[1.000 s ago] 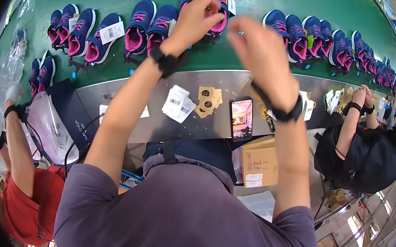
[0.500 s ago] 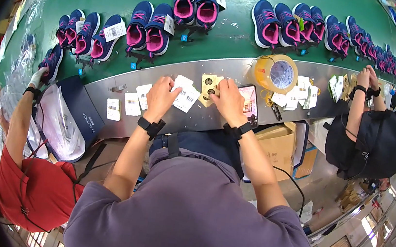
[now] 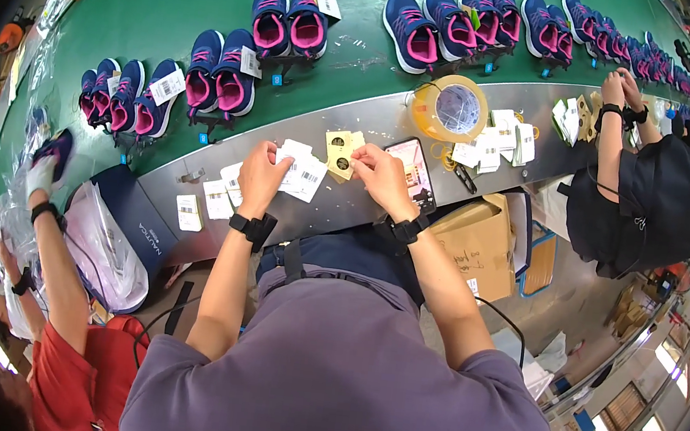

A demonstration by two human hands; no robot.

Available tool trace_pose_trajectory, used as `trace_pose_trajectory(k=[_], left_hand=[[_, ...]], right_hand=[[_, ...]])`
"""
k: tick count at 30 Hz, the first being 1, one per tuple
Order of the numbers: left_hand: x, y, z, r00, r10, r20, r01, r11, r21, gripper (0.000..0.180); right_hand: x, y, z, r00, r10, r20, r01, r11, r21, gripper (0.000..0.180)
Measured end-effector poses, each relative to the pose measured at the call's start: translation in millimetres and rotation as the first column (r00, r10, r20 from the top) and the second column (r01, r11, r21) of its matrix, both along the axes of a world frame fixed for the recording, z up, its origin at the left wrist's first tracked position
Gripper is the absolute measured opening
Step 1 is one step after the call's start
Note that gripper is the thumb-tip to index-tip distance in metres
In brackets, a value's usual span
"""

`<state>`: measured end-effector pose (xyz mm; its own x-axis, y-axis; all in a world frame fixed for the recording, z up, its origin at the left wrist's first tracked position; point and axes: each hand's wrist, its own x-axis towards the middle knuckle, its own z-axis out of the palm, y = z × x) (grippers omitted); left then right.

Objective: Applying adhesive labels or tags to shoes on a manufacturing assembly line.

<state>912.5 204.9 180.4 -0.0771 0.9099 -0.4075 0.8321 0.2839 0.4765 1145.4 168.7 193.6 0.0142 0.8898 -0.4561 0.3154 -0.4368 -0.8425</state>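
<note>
Far-left shoe [image 3: 56,150] moved; right fingers [image 3: 370,157] pinch card [image 3: 337,148] edge; left fingers [image 3: 281,167] at tags [image 3: 307,177], grip unclear; open steel [image 3: 320,209] below.

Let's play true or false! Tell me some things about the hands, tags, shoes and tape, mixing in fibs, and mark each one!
1. The left hand is at the white paper tags. True.
2. The right hand is at the shoes. False: it is at the edge of the tan cardboard tags.
3. The shoes near the table's middle are yellow with green laces. False: those fabric shoes are navy blue with pink laces.
4. Both wrists wear black bands. True.
5. The round yellow tape roll is inside a box. False: it is on the grey metal strip.
</note>
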Motion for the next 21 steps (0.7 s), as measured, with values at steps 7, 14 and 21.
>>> trace_pose_trajectory(k=[7,14,21], left_hand=[[-8.8,9.1,-5.7,0.710,0.399,0.580,-0.268,0.915,-0.302,0.013],[45.1,16.6,50.8,0.522,0.062,0.850,0.156,0.974,-0.167,0.008],[54.6,26.2,43.1,0.453,0.458,0.765,-0.167,0.886,-0.432,0.011]], right_hand=[[17.9,-2.0,14.5,0.998,-0.059,-0.016,0.059,0.998,-0.037,0.011],[22.7,1.3,32.8,0.987,-0.019,-0.159,0.034,0.995,0.093,0.014],[45.4,13.8,44.1,0.937,-0.277,-0.212,0.289,0.957,0.024,0.012]])
